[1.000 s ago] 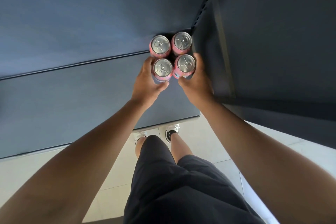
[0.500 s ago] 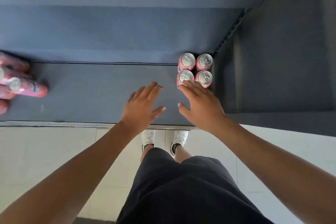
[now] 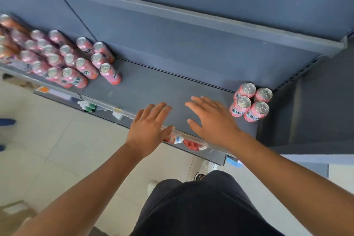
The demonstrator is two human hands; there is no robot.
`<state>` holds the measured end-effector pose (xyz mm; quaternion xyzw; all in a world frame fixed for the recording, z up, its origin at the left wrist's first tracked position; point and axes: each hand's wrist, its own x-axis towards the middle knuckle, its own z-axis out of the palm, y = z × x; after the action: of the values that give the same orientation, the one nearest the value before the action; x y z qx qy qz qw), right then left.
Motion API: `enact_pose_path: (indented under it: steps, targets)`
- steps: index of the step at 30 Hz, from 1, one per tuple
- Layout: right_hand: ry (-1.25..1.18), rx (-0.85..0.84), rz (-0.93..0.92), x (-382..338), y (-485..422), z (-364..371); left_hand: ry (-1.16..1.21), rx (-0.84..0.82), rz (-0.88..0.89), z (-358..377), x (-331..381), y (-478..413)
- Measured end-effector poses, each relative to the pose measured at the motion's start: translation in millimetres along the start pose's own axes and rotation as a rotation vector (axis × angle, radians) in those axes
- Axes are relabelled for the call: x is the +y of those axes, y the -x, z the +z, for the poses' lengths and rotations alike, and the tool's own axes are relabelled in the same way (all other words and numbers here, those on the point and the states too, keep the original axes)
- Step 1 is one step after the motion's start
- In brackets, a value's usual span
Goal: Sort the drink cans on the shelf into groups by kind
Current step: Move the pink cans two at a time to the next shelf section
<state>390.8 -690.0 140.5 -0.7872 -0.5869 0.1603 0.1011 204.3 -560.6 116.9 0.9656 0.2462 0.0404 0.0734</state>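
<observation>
Both hands were held flat, palm down, over the front part of the dark grey shelf (image 3: 153, 86), and neither had hold of anything. The left hand (image 3: 148, 130) had its fingers straight and close together, pointing toward one o'clock, with its thumb lying across the clear strip (image 3: 107, 104) along the shelf's front edge. The right hand (image 3: 212, 119), just beside it at three o'clock, had its fingers straight and slightly spread, pointing toward eleven o'clock. Whether either palm touched the shelf could not be told. Near the right hand, at about two o'clock from it, four pink cans (image 3: 251, 101) stood upright in a tight square at the right end of the shelf, against the back corner, their silver tops showing. The hand was close to the nearest can but apart from it. Well apart, at ten o'clock from the left hand, a big crowd of cans (image 3: 63, 59) filled the left end of the shelf. They were upright, mostly pink, and the farthest ones at the edge of the view looked more orange but were blurred. The outermost can (image 3: 110, 73) of that crowd stood nearest the bare middle stretch of shelf. The edge of a higher shelf (image 3: 191, 17) ran across at twelve o'clock. At six o'clock were the person's dark shorts (image 3: 201, 207) and a white shoe (image 3: 206, 168) on the pale tiled floor (image 3: 67, 149). Some small red and white goods (image 3: 191, 143) showed under the shelf's front edge, too hidden to make out.
</observation>
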Motion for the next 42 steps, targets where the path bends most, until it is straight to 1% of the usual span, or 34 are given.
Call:
enact_pose_path:
  steps: [11, 16, 19, 24, 27, 34, 38, 42]
  targets:
    - [0.019, -0.008, -0.094, -183, -21, 37, -0.010, 0.090, -0.258, -50, -121, 152]
    - [0.015, -0.013, -0.163, -250, -38, 60, -0.030, 0.102, -0.332, -64, -167, 204]
    - [0.013, -0.016, -0.199, -278, -50, 68, -0.022, 0.119, -0.382, -69, -192, 223]
    - [0.023, -0.056, -0.225, -300, -83, 76, -0.001, 0.143, -0.431, -73, -220, 228]
    - [0.021, -0.056, -0.218, -306, -108, 76, 0.004, 0.127, -0.449, -71, -240, 217]
    - [0.011, -0.067, -0.213, -309, -196, 74, -0.033, 0.034, -0.502, -66, -306, 163]
    - [-0.018, -0.110, -0.191, -300, -252, 75, -0.059, -0.044, -0.563, -62, -348, 128]
    - [-0.026, -0.178, -0.184, -289, -293, 79, -0.073, -0.100, -0.581, -59, -380, 98]
